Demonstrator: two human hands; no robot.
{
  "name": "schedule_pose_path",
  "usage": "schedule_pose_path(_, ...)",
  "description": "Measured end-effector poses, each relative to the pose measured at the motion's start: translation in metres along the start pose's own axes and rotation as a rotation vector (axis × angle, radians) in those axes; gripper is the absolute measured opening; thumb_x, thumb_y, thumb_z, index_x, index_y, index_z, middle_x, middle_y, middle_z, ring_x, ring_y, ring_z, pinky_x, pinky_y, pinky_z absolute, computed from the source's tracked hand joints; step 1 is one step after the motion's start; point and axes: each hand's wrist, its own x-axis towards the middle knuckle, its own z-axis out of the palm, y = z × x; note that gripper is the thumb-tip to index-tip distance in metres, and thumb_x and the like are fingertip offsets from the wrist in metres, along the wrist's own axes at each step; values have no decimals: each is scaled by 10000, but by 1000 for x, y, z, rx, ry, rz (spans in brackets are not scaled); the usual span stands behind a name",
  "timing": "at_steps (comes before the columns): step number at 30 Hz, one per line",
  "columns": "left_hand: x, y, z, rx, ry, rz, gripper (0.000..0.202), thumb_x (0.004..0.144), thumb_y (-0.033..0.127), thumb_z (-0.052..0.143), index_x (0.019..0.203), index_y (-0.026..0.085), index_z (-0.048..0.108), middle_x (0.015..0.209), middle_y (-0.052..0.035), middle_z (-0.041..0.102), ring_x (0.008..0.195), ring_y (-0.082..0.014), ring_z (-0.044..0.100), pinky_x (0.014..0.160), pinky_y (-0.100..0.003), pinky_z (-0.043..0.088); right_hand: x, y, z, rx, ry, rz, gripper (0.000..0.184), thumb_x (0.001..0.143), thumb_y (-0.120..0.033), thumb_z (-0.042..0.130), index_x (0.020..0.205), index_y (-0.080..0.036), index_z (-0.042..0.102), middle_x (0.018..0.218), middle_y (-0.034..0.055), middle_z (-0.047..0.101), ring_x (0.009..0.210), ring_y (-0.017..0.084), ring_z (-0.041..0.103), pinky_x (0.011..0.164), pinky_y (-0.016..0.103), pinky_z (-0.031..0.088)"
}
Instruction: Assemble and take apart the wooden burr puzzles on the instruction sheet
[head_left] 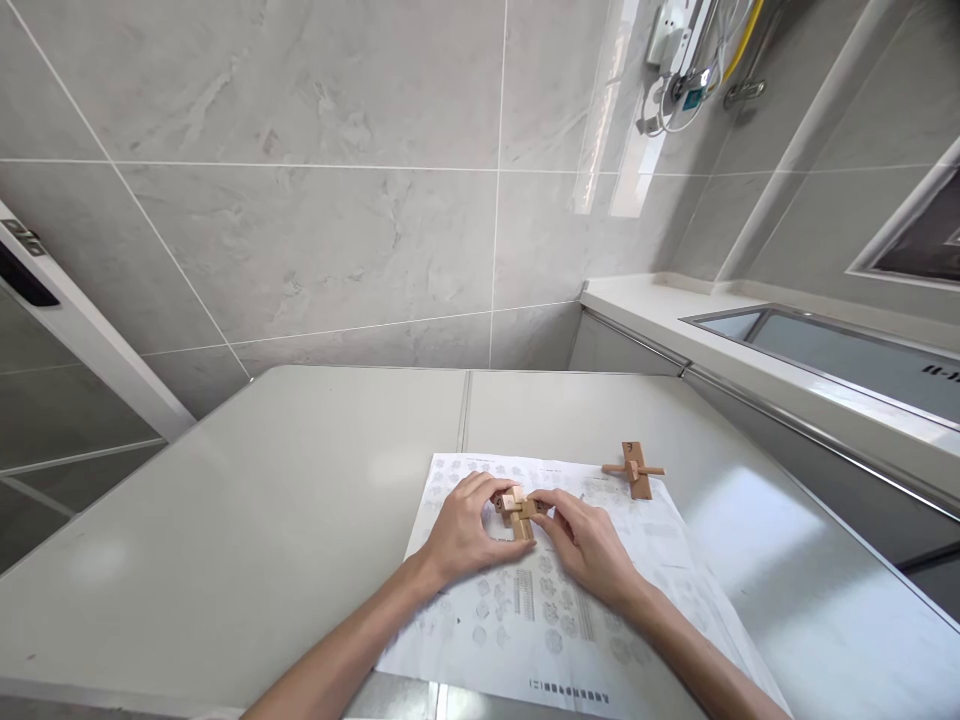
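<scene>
Between my two hands is a small wooden interlocking puzzle (519, 507), its notched blocks crossed over one another. My left hand (474, 525) curls round its left side, thumb low at the front and fingers at the back. From the right, my right hand (581, 535) pinches the end of one block between thumb and index finger. Under both hands lies a large printed instruction sheet (517, 640) with rows of small diagrams. A second set of crossed wooden pieces (637, 472), with a thin stick through it, rests at the sheet's upper right, away from my hands.
The pale table (262, 520) has a seam across its top. To the right runs a white counter (645, 310) with a sink (810, 350). Behind is a grey tiled wall (337, 220), with a socket (667, 35) and cables at upper right. A door frame (97, 330) stands left.
</scene>
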Motion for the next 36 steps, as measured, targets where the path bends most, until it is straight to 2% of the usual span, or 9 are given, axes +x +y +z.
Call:
schedule_pose_path(6,-1,3,0,36,20,62,533,694,354,882,1189,272,705,1028,-36,730,952,-262,668,900,-411,549,-2,-2,-3,22,-2,-47,202,1115,-305,462,1246,-273,613,983,41,763,627,182,638,609,313,481)
schedule_pose_path(15,0,6,-1,140,80,115,443,726,307,827,1146,262,697,989,-38,732,894,-259,667,868,-414,533,-1,-3,1,-5,43,-6,216,1118,-334,452,1252,-271,610,976,51,757,617,184,626,611,317,467)
schedule_pose_path(19,0,6,-1,121,77,126,486,717,323,850,1175,261,698,995,-33,740,914,-262,677,890,-422,546,-3,-4,1,32,35,-11,221,1118,-330,447,1266,-271,601,946,45,738,627,185,627,583,310,474)
schedule_pose_path(24,-1,8,-6,-21,35,78,558,736,280,844,1264,281,666,1183,-35,748,1040,-255,715,939,-386,584,-2,-6,2,127,63,22,230,1102,-358,483,1261,-265,621,910,49,732,635,190,662,497,279,470)
schedule_pose_path(26,-1,11,-6,-51,1,44,541,759,278,832,1272,293,659,1173,-15,759,1011,-237,728,923,-368,596,-1,-7,2,180,59,46,241,1097,-373,489,1259,-256,625,845,43,734,623,199,690,471,272,464)
schedule_pose_path(29,-1,13,-4,-28,16,11,480,784,322,830,1234,298,665,1107,-1,772,939,-224,734,861,-355,605,0,-8,2,254,28,83,249,1094,-380,500,1269,-249,619,780,37,746,680,231,751,481,272,489)
schedule_pose_path(36,-3,9,-1,-1,39,22,460,800,389,839,1220,295,676,1116,-7,777,941,-225,736,852,-361,606,-1,-7,1,235,5,49,262,1093,-407,504,1273,-271,638,1074,97,794,769,235,741,622,336,579)
